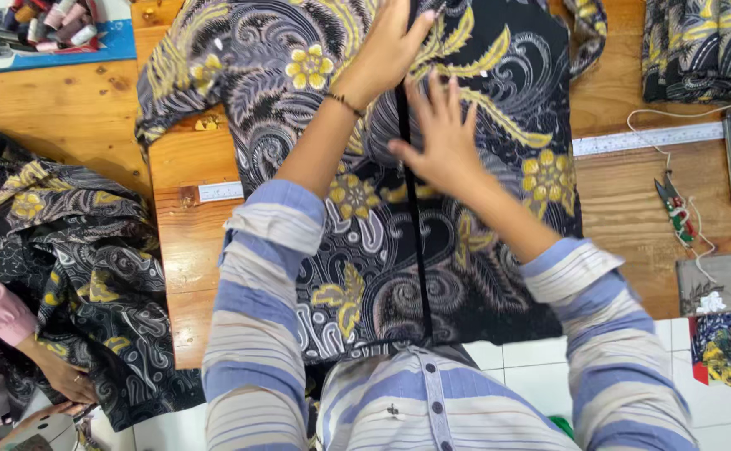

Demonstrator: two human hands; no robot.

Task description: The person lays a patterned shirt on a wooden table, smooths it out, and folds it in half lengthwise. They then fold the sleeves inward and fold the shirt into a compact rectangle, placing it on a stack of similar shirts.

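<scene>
A co-worker's hand (63,377) in a pink sleeve rests on a heap of dark patterned cloth (73,250) at the far left of the wooden counter (73,108), well to the left of the black batik garment (465,242) with yellow flowers and grey swirls that lies spread flat across the counter's middle; above that heap, at the counter's far corner to the left of the garment, a blue tray of thread spools (48,29) sits against the edge; a long ruler (649,138) runs under the garment, its ends showing on either side; the person in the blue-and-cream striped shirt leans over the garment, the left hand (386,50), a thin dark bracelet at its wrist, laid flat near the garment's top, its grip released and fingers stretched along the cloth beside the black centre seam (415,242); the right hand (442,134), just below and to the right of it, also presses open-palmed on the garment, fingers spread, grip released, touching the seam line; to the right of the garment, small thread snips (674,207) on a white cord lie on the bare wood, with a grey square of card (714,284) below them and a stack of folded matching cloth (703,46) at the counter's far right corner
</scene>
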